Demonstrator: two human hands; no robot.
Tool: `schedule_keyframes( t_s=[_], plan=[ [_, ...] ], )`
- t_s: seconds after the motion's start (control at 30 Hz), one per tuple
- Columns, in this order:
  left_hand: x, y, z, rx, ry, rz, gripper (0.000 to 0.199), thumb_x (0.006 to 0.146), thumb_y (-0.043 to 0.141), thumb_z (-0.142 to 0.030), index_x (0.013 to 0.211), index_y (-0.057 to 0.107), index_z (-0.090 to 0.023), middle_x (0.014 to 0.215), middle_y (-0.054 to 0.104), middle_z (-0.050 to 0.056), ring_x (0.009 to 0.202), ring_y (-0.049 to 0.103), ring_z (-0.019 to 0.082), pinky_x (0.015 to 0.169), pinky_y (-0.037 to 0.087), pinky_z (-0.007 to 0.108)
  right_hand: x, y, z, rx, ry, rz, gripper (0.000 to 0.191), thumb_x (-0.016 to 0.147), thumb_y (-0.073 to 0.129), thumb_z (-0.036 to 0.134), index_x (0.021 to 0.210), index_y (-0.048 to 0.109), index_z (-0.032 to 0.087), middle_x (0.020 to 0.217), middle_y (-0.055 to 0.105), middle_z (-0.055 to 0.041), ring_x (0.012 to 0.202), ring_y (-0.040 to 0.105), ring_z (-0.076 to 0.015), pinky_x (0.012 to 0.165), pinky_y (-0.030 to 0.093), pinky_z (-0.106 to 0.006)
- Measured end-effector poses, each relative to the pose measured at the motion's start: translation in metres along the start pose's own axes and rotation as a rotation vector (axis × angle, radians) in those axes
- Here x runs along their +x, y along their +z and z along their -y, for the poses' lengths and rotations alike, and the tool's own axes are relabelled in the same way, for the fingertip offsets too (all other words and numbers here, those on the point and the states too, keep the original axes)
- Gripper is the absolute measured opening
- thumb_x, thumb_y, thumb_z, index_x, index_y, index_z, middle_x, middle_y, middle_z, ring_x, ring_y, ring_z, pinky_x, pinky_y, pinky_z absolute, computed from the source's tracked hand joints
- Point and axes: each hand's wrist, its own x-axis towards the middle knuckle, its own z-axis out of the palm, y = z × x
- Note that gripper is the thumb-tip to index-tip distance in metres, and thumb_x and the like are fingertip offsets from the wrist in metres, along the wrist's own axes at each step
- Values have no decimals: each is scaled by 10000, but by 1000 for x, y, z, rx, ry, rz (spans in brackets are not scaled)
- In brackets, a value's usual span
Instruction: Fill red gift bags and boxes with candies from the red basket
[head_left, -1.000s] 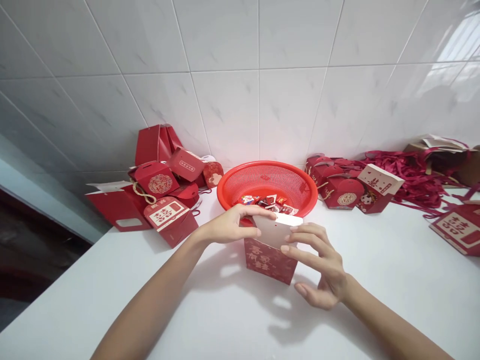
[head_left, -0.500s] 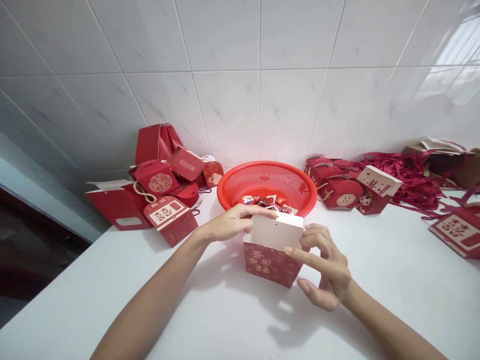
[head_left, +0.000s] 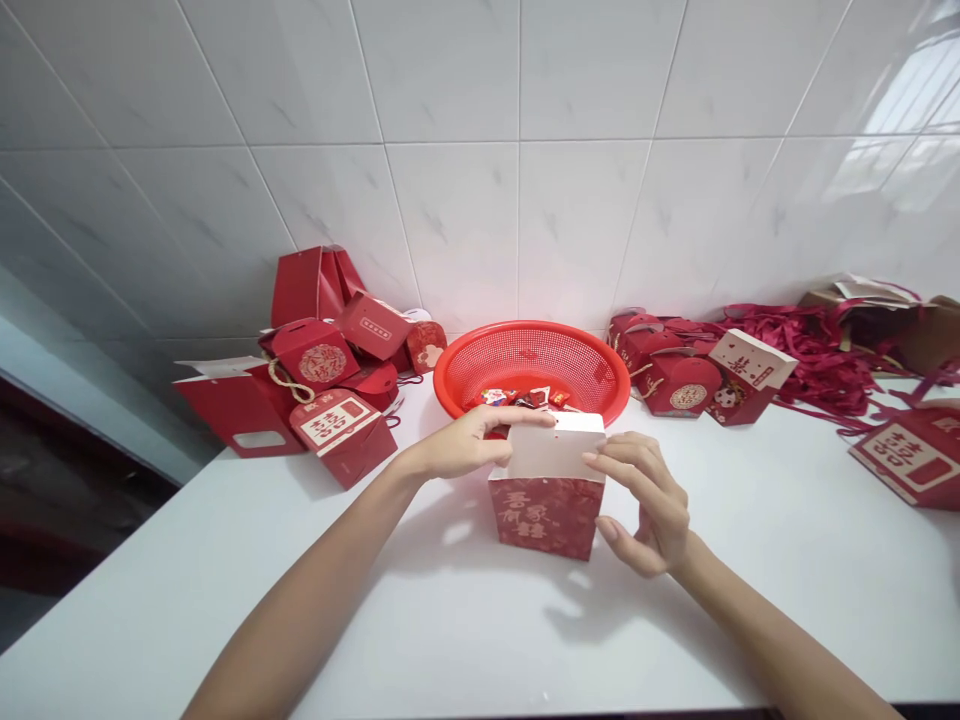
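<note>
A red paper gift box with pale lettering stands upright on the white table, its top open and a white inner flap raised at the back. My left hand grips this flap at the left, with the index finger stretched along its top edge and the thumb at its side. At the right edge of the box is my right hand, fingers apart: the fingertips touch the upper right corner and the thumb is by the right side. Just behind the box, a red plastic basket contains several wrapped sweets.
Red gift boxes are piled at the left against the tiled wall. More red boxes stand right of the basket, beside a heap of dark red ribbons. Another box lies at the right edge of view.
The gift box has turned slightly, so its lettered front faces me more squarely. My right hand has moved a little up and left, its index finger now higher at the box's corner.
</note>
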Motion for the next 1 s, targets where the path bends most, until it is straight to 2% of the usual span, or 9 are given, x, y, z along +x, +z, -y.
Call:
schedule_keyframes(
  t_s=[0.1,0.27,0.4,0.53,0.7,0.87,1.0],
  plan=[
    [-1,0,2,55,12,-21,658,664,497,-79,1282,639,-256,1405,591,16,1289,522,256,995,481,353,-1,2,-1,-1,20,4,494,808,555,246,1298,575,192,1057,639,-128,976,627,-317,815,507,-506],
    [-1,0,3,79,41,-32,555,751,584,-117,1282,639,-267,1401,594,28,1283,536,255,1043,460,394,-2,3,0,11,16,13,461,799,571,233,1256,583,178,1072,662,-138,1002,635,-321,837,515,-508],
    [-1,0,3,94,69,-47,435,823,672,-246,1257,657,-265,1372,619,49,1297,533,258,1095,417,429,0,2,0,-8,32,2,460,802,571,235,1259,588,192,1070,677,-128,1005,650,-323,840,517,-506],
    [0,1,3,64,54,-64,417,831,706,-336,1238,668,-254,1348,637,63,1288,544,264,1099,413,455,-1,1,-2,-3,44,15,471,803,575,230,1272,583,191,1087,689,-131,1032,653,-330,854,521,-510],
    [0,2,2,63,68,-63,369,865,661,-302,1233,669,-262,1356,631,49,1294,539,242,1108,403,422,-2,1,-3,1,47,8,488,811,574,223,1297,572,184,1127,683,-141,1071,638,-333,882,517,-524],
    [0,0,4,63,76,-39,386,859,667,-268,1245,658,-260,1352,633,58,1288,543,246,1095,414,438,-3,2,-2,-4,48,34,542,814,578,221,1351,538,156,1176,662,-162,1122,613,-343,904,520,-530],
    [-1,-2,6,75,105,-19,398,859,683,-279,1256,654,-271,1363,624,57,1289,541,241,1100,406,421,-5,0,-4,-21,64,1,549,841,573,258,1378,517,159,1253,624,-178,1173,584,-358,940,501,-558]
  ],
)
